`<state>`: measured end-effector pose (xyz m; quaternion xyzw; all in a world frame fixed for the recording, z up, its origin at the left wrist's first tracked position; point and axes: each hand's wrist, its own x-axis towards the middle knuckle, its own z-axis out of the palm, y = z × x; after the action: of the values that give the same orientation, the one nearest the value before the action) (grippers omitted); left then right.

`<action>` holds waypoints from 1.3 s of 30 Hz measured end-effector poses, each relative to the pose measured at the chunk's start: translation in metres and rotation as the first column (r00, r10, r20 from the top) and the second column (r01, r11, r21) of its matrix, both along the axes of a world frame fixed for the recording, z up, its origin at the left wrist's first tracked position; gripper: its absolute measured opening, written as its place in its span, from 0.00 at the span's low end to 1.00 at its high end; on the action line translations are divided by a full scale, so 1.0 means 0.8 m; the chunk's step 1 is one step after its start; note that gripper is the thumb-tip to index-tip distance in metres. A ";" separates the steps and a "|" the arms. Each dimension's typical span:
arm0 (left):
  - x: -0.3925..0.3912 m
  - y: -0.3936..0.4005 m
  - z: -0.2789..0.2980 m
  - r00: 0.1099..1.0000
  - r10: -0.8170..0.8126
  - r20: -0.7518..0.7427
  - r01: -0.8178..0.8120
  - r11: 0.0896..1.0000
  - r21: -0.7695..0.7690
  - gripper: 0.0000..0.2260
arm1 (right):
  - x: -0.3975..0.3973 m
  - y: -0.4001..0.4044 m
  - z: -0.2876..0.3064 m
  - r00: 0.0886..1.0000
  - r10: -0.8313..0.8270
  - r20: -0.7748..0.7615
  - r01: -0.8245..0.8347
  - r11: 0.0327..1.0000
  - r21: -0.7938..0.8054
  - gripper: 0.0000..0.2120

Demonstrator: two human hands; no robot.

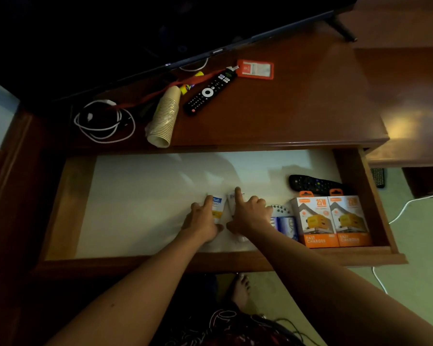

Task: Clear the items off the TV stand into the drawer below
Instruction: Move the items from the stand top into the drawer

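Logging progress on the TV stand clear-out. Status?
Both hands in drawer: left hand on Safi tube, right hand on second tube. Cup stack, remote, cable, badge still on stand. Nothing blocking.

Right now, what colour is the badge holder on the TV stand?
Orange-red, with a pale card inside: badge holder, clearest in the head view.

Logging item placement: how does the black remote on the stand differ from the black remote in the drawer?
The black remote on the stand has a white ring pad; the black remote in the drawer shows small coloured buttons. The first lies diagonally, the second nearly level. Both are slim and face up.
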<state>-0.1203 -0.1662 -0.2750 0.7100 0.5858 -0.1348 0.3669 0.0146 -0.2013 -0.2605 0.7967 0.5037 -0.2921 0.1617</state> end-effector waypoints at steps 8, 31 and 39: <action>-0.012 0.011 -0.012 0.995 0.033 0.098 -0.025 0.997 -0.077 0.42 | 0.002 0.001 -0.002 0.988 0.114 0.100 -0.112 0.993 -0.026 0.50; 0.027 -0.015 -0.014 0.989 -0.001 0.150 0.016 0.995 -0.100 0.36 | 0.025 -0.019 -0.001 0.986 0.155 0.064 -0.161 0.981 0.103 0.44; 0.034 -0.019 -0.008 0.996 -0.008 0.092 0.019 0.994 -0.111 0.42 | 0.028 -0.021 0.001 0.987 0.161 0.007 -0.161 0.986 0.032 0.40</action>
<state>-0.0927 -0.1816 -0.2816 0.6977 0.5552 -0.1373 0.4314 0.0370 -0.2179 -0.2600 0.7568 0.5706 -0.2681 0.1728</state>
